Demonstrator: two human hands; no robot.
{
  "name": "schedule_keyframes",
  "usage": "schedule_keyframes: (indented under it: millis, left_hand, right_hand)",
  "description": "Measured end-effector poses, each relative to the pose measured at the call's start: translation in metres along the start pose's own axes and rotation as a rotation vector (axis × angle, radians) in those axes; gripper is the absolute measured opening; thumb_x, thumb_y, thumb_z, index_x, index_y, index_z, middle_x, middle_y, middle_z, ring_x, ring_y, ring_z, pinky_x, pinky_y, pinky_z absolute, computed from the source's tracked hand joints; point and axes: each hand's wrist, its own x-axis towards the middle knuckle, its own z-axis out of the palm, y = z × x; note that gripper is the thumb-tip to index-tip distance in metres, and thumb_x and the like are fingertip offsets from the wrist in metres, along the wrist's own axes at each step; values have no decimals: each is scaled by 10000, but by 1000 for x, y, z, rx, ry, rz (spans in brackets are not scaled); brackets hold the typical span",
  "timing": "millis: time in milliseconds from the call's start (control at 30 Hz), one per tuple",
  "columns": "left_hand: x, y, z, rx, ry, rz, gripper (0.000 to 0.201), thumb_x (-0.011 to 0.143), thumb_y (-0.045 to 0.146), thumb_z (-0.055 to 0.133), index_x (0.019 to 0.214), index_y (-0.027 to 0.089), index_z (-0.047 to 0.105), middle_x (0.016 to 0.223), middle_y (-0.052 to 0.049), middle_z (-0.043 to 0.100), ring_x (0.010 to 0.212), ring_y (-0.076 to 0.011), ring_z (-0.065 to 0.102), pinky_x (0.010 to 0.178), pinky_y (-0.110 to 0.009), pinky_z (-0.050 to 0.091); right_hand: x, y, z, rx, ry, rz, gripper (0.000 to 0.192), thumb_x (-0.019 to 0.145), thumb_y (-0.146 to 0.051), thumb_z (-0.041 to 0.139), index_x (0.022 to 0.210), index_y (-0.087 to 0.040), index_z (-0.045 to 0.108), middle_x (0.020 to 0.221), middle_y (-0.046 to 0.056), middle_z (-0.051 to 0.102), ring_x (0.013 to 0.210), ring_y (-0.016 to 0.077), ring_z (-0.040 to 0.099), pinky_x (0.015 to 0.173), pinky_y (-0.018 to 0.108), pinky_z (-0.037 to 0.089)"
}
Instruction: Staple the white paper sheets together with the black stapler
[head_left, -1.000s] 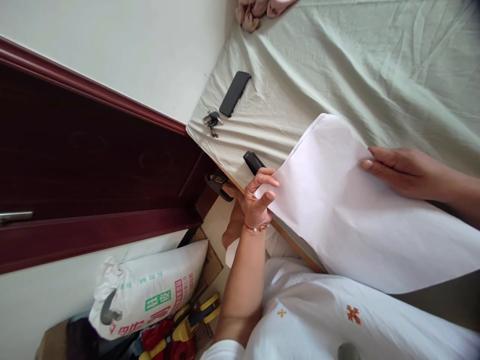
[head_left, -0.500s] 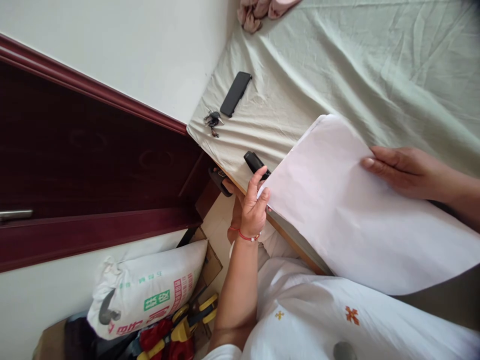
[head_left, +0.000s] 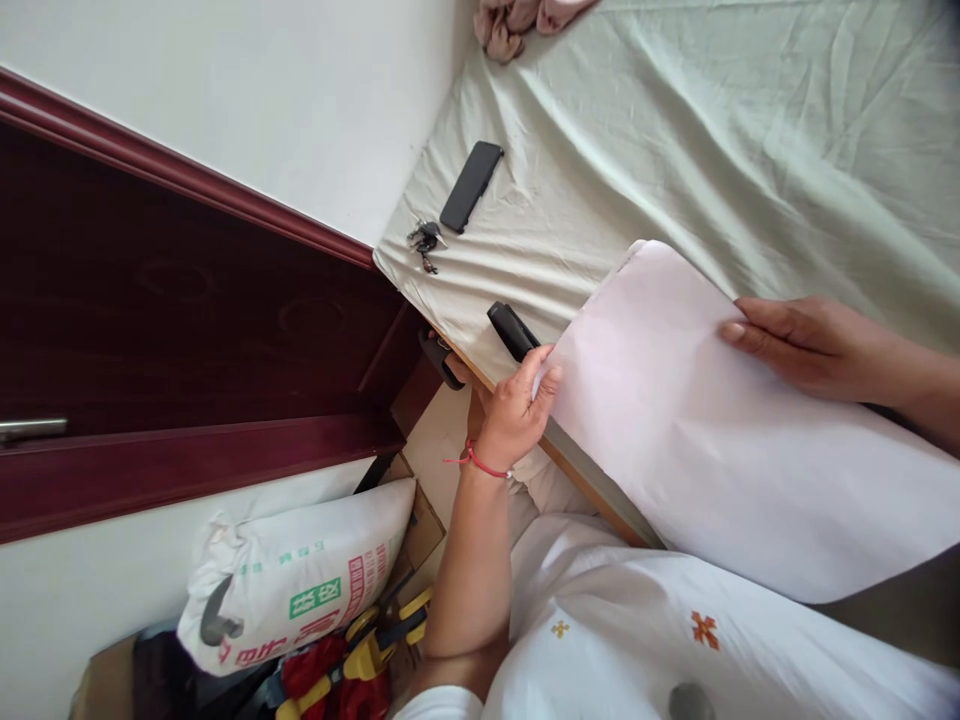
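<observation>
A stack of white paper sheets (head_left: pixel 675 430) is held between my hands above the front edge of the bed (head_left: pixel 600 150). My left hand (head_left: pixel 517 408) pinches the left corner, thumb on top and fingers partly hidden under the sheets. A red cord bracelet (head_left: pixel 487 466) circles that wrist. Gripping the far right edge, my right hand (head_left: pixel 806 345) has its thumb on the upper face; its other fingers are mostly hidden. Just beyond my left fingers lies a black stapler-like object (head_left: pixel 512 328) on the sheet, its near end hidden.
Farther up the bed are a black flat phone-like case (head_left: pixel 471 187) and a bunch of keys (head_left: pixel 425 238). Pink cloth (head_left: pixel 510 28) lies at the back. A dark red door (head_left: pixel 172 300) stands left, with a printed white sack (head_left: pixel 300 585) and yellow-red items (head_left: pixel 360 665) below.
My left hand has shifted slightly right, and its raised index finger has come down on the paper's corner. The sheets' far edge has dipped a little. My right hand has barely moved.
</observation>
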Motion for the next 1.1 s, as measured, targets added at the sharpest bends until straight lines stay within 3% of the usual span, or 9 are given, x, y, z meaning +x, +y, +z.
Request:
schedule_keyframes:
  millis: [100,200,367,500,600,733,833,933,1100]
  left_hand:
    - [1,-1,2,117,-52,-1,296,1006,488,525,903,227,620,707,5,586,650,-165,544,649,-266,417]
    - [-2,-7,-3,187,-80,0,404,1024,492,471,724,223,433,622,51,389,569,-122,392,583,-254,323]
    - [-13,-28,-20,107,155,-84,395,1021,493,490,752,204,481,674,37,436,637,-119,413,606,-244,324]
    - [-18,-43,-18,-76,372,-137,388,974,529,579,789,188,573,730,19,529,695,-125,484,657,-226,387]
    - [-17,-47,-7,-270,482,-167,380,926,546,650,819,184,610,787,14,592,756,-122,551,733,-211,448]
    - [-17,-46,9,-557,575,-269,386,857,568,726,905,194,646,908,-6,674,842,-129,631,829,-232,519]
    - [-20,-47,21,-612,587,-346,402,860,583,718,998,207,677,1006,-29,717,904,-147,672,868,-257,547]
    - [-25,-49,29,-591,580,-316,441,868,606,700,1063,210,702,1144,-56,735,1119,-190,675,1017,-296,521]
    - [-30,-46,24,-587,440,-228,474,838,581,750,1173,248,711,1280,-68,728,1294,-235,626,1121,-350,478]
  right_hand:
    - [0,4,1,5,-14,-20,501,1000,-685,343,749,-253,380,545,-33,470,500,140,475,547,316,373]
    - [1,8,0,17,-43,-8,502,944,-722,447,776,-249,417,576,-37,499,507,133,479,513,297,362]
    - [-1,6,-7,143,-193,-12,598,785,-711,692,1166,-257,615,842,12,718,669,194,650,523,283,462]
    - [-4,2,-11,328,-165,29,791,747,-648,768,1424,-302,552,1055,45,756,831,251,711,609,308,552]
    - [-3,3,-11,452,-99,65,864,729,-612,796,1497,-353,496,1000,24,744,773,231,701,564,298,544]
    - [-1,10,-7,638,109,28,782,700,-608,828,1417,-393,598,1141,30,744,889,242,714,684,327,599]
    - [-1,14,-4,719,90,37,722,663,-601,860,1324,-376,674,1119,31,768,898,274,733,715,395,640]
    - [-1,16,0,687,49,156,480,673,-526,879,1090,-309,784,991,39,793,878,302,749,703,440,665]
    - [-2,8,4,716,316,186,390,617,-460,927,953,-305,803,1074,10,799,1046,318,733,895,507,645]
